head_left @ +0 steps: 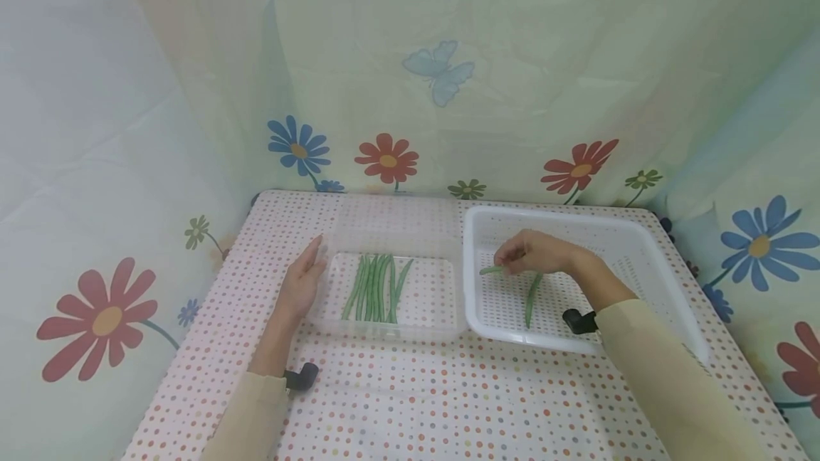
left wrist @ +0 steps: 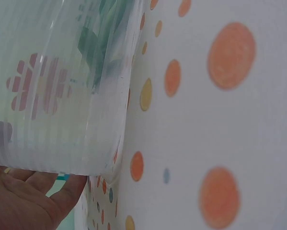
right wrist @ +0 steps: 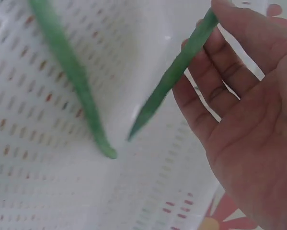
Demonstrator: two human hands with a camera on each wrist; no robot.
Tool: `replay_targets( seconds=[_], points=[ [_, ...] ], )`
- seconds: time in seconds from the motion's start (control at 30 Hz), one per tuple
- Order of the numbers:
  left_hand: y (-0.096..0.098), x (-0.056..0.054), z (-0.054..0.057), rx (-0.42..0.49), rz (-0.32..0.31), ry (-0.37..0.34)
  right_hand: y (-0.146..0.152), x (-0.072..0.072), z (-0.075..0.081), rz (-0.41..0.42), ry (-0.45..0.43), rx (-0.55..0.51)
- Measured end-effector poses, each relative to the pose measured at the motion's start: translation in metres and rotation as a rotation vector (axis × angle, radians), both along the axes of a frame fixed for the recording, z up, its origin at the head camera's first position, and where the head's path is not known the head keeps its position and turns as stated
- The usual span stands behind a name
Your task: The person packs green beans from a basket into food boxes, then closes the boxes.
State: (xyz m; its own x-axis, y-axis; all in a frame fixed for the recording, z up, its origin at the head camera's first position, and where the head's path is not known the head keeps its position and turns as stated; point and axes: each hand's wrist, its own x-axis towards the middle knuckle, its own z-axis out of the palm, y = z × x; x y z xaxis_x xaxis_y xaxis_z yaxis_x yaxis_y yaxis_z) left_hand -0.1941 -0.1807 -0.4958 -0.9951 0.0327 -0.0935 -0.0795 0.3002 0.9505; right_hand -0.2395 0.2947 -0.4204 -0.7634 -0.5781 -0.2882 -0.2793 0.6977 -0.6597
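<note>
My right hand point(head_left: 534, 253) pinches a green bean point(right wrist: 177, 67) between thumb and fingers, over the white perforated basket point(head_left: 564, 214). A second green bean point(head_left: 532, 301) lies in that basket, near the held one. On the left, a clear plastic container point(head_left: 458, 290) holds several green beans point(head_left: 374, 287), laid side by side lengthwise. My left hand point(head_left: 301, 287) rests against the container's left side with its fingers extended. In the left wrist view, the left fingers point(left wrist: 69, 194) show right at the container's edge.
Container and basket stand side by side on a table point(head_left: 410, 404) covered with a dotted cloth. Floral curtains point(head_left: 359, 41) hang behind the table and at both sides. A small black wrist device point(head_left: 302, 377) sits on the left wrist, another point(head_left: 579, 321) on the right.
</note>
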Motion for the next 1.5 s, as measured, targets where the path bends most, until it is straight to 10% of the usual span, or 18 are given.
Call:
replay_targets(
  seconds=[0.37,1.5],
  points=[
    [0.001,0.001,0.002,0.001,0.000,0.003,-0.013,0.003,0.032,-0.005,0.026,-0.039],
    [-0.001,0.000,-0.002,-0.010,0.007,-0.006,-0.101,0.017,0.051,-0.204,0.044,-0.434]
  ],
)
